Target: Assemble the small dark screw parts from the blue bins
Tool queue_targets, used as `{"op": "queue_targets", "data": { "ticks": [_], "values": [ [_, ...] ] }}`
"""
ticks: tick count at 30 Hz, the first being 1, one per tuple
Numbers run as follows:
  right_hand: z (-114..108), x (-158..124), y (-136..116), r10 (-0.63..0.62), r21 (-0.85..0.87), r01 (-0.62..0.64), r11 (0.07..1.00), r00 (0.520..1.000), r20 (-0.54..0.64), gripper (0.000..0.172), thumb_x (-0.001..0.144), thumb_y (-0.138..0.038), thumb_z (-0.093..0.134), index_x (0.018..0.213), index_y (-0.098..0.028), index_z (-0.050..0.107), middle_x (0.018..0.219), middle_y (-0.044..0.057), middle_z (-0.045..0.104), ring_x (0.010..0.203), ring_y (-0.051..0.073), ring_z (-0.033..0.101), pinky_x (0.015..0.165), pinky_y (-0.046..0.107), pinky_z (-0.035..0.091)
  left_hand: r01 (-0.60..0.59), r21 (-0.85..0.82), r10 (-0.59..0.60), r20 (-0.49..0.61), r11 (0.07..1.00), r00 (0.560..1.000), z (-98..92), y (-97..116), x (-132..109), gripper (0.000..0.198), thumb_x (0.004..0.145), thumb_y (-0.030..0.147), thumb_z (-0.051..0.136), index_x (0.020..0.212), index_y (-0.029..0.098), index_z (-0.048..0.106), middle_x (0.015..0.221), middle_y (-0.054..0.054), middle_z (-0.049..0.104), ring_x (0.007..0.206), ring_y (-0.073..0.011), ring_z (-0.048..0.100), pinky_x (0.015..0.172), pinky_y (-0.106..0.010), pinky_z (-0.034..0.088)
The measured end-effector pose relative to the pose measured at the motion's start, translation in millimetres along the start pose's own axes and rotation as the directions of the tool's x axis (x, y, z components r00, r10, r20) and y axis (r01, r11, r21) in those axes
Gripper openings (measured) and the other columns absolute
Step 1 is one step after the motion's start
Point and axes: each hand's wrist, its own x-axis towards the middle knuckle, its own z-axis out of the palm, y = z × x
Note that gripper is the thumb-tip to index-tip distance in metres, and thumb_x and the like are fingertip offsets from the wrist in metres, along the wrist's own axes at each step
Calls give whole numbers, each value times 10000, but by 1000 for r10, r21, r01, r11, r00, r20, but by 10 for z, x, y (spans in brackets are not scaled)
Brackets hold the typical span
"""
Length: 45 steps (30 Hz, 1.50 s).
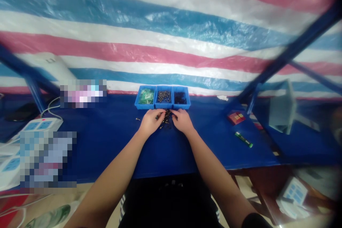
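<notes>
As small parts [167, 117] are lying piled on the bench [101, 146] before three bins [163, 106], I am curling my left hand [152, 121] and right hand [182, 120] beside them, fingers narrow; whether either is holding one, I cannot tell. Light, single pinches should be preventing scatter.

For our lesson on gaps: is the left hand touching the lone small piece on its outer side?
Apart: the head view shows blue tabletop between the left hand and the lone small piece.
</notes>
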Motion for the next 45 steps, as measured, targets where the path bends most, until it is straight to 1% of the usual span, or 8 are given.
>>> {"op": "queue_targets", "data": {
  "ticks": [6,12,21,27,35,39,42,45],
  "values": [
    [-8,-6,-14,34,-13,-34,999,999,12,287,880,-227,537,1104,-236,716,908,88,653,860,221,574,836,335,450,-6,-10,6,0,1000,1000,18,-11,-9,196,912,328,544,988,221,689,869,-26,735,707,-162,656,713,-309,518],
    [-35,-9,-27,33,-8,-33,999,999,-9,362,877,-221,522,1213,-242,655,923,81,668,840,219,581,813,329,457,10,-11,-10,4,1000,1000,28,-30,-16,199,914,325,534,983,221,688,887,-27,734,709,-159,657,723,-310,518],
    [-32,-41,-14,39,-5,-39,999,999,9,177,878,-210,532,932,-208,701,843,70,643,821,217,567,803,333,444,9,12,-9,-6,1000,1000,45,-53,-45,180,904,312,559,993,227,690,842,-19,733,721,-172,651,717,-311,513],
    [-44,-112,-30,47,18,-46,999,999,-22,174,905,-230,519,944,-208,687,1007,105,623,953,245,546,885,378,436,-23,44,25,-38,999,999,67,-64,-73,189,915,299,542,995,211,689,824,-41,729,721,-181,655,737,-337,501],
    [-74,-81,-37,53,376,-17,927,995,-86,307,952,-220,394,1132,-223,642,1069,75,664,980,202,603,908,350,470,-106,6,106,30,994,994,68,-82,-66,185,920,268,536,1016,211,684,876,-50,733,711,-174,658,784,-371,466],
    [-104,-80,-141,69,470,-13,883,993,-101,262,939,-267,434,1018,-227,680,1014,60,684,967,195,625,899,339,484,-119,1,119,48,993,992,54,-45,-56,196,921,275,542,1044,213,681,879,-46,730,712,-165,652,792,-366,456],
    [-112,-74,-209,151,591,-73,804,985,-83,196,894,-344,541,981,-225,670,990,46,709,905,191,663,821,320,518,-95,7,95,65,995,993,57,-9,-45,236,922,310,549,1099,211,668,820,-39,718,702,-163,649,790,-360,453],
    [-103,-56,-232,237,736,-134,664,971,-38,217,830,-396,631,938,-208,647,946,55,726,868,197,694,797,318,538,-66,14,64,79,998,995,60,16,-34,291,916,361,564,1151,214,651,748,-26,699,696,-169,649,793,-360,450]
  ]
}}
